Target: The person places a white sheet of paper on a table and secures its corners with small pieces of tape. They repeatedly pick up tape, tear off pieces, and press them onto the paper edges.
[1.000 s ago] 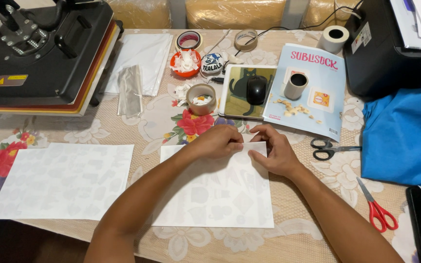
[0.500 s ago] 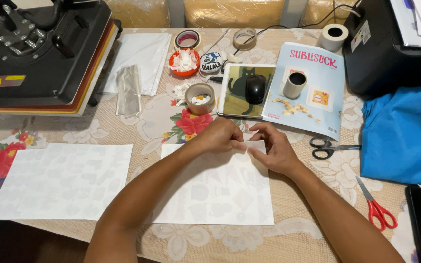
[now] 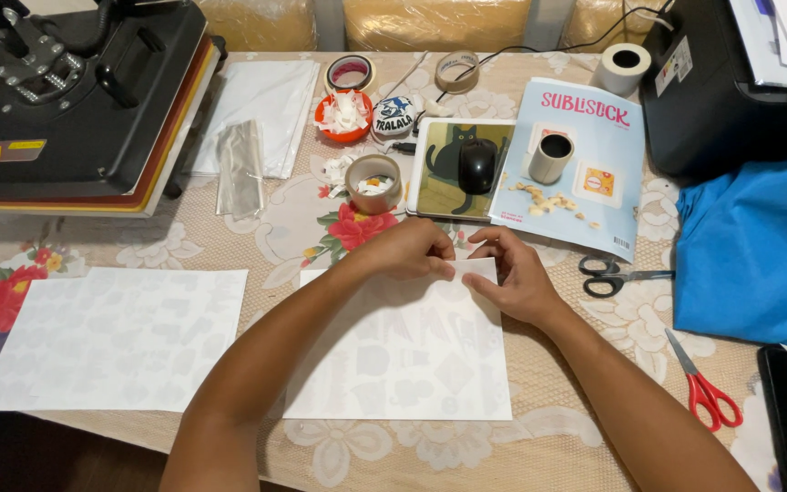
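While both hands pinch the white sheet (image 3: 403, 355), a floral lace tablecloth (image 3: 594, 428) lies beneath.

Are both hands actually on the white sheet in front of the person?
Touching. The head view shows the left hand and right hand pinching the far edge of the white sheet, fingertips on the paper.

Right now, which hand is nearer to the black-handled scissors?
Right. The right hand rests on the white sheet, just left of the black-handled scissors; the left hand is farther left.
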